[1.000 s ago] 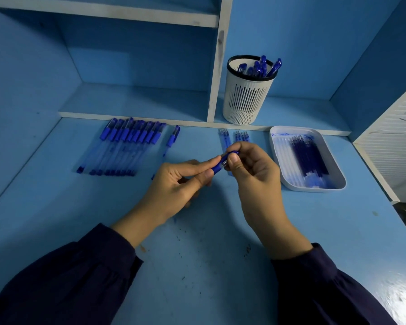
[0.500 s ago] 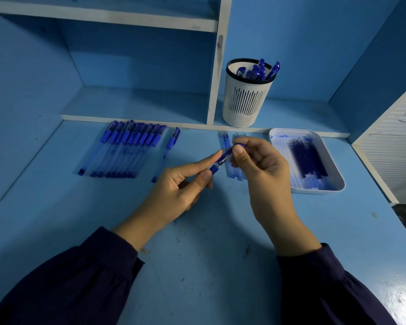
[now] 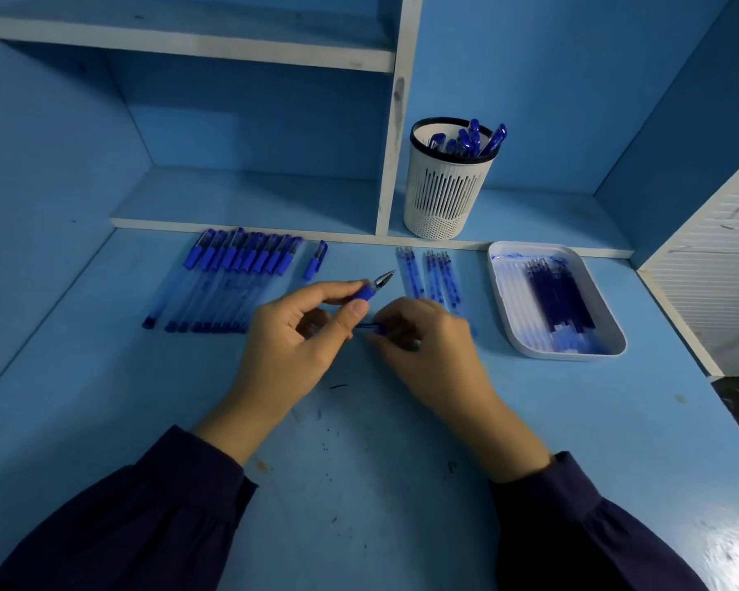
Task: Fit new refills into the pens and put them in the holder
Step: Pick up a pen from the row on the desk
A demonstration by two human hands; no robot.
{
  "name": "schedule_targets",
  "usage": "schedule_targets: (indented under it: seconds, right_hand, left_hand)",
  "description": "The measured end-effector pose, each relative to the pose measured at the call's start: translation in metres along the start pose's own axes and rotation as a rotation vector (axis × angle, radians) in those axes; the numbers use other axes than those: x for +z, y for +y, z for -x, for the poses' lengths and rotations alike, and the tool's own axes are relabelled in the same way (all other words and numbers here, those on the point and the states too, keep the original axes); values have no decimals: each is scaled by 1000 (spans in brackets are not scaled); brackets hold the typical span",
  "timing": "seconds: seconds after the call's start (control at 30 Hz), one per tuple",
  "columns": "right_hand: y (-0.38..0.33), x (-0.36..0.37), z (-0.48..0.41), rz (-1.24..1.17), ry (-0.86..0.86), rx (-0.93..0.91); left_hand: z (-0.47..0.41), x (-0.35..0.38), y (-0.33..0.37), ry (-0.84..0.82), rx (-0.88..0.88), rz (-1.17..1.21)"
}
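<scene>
My left hand grips a blue pen near its rubber grip, with the bare tip pointing up and to the right. My right hand lies low on the desk just to the right of it, fingers curled over a small blue piece that looks like a cap; most of it is hidden. A white slotted holder with several blue pens stands on the shelf behind. Several capped pens lie in a row at the left. Loose refills lie beyond my right hand.
A white tray with several dark blue refills sits at the right of the blue desk. One single capped pen lies beside the row. A white shelf divider rises behind, and a white slatted panel borders the right.
My hands have parted. The right hand let go of the pen's tip end and dropped to the desk over a small blue piece. The left hand keeps the pen, its tip now bare.
</scene>
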State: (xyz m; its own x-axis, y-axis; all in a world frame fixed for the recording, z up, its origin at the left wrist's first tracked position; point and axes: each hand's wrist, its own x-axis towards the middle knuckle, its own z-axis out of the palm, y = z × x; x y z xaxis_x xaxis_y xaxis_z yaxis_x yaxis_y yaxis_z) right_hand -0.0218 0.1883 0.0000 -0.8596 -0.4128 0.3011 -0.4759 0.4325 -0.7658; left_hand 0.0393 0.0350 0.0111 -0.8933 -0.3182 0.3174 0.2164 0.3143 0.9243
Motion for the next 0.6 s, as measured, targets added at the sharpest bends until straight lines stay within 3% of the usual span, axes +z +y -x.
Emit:
schedule_targets:
  seconds: [0.17, 0.4, 0.6]
  right_hand:
    - [2, 4, 2, 135, -3, -47]
    - [-20, -26, -3, -504, 78, 229]
    - [-19, -27, -1, -378, -23, 204]
  left_hand:
    - [-2, -1, -4, 32, 86, -52]
    - [-6, -1, -17, -10, 303, -247]
    - [-3, -1, -21, -50, 383, -367]
